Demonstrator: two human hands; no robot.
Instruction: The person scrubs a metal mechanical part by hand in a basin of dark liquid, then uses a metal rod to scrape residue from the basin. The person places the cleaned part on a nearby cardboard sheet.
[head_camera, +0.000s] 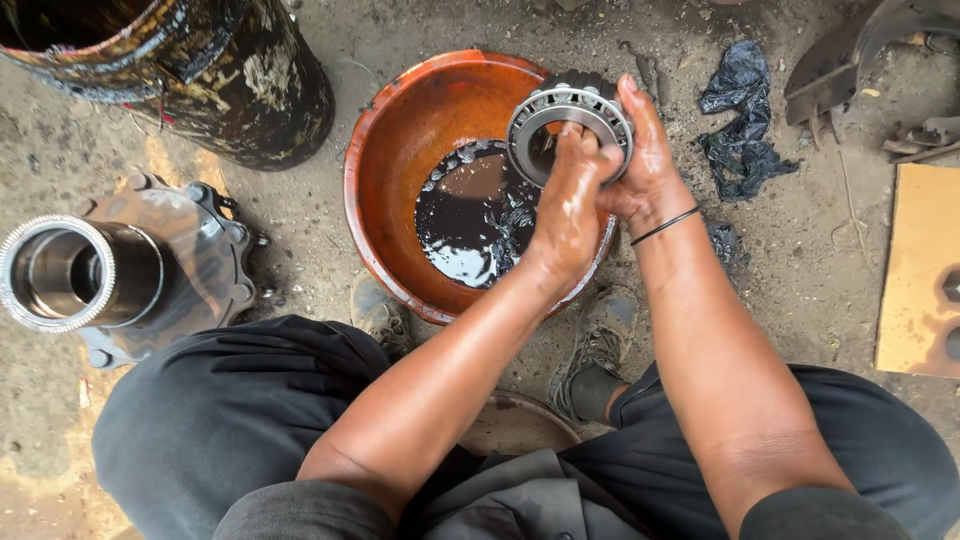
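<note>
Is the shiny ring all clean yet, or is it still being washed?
Done: the roller bearing is out of the dirty liquid and its rollers look shiny. In hand: the left hand rubs it while the right hand keeps a grip on it above the orange basin. Left: more small parts lie in the black liquid.

A steel roller bearing is held up above the right side of an orange basin. It is a round ring with a row of short shiny rollers set in a cage around its rim and an open bore in the middle, through which dark oil shows. It is tilted so that its open face looks up toward the camera. Its metal is wet and greasy, with dark smears on the lower edge.
</note>
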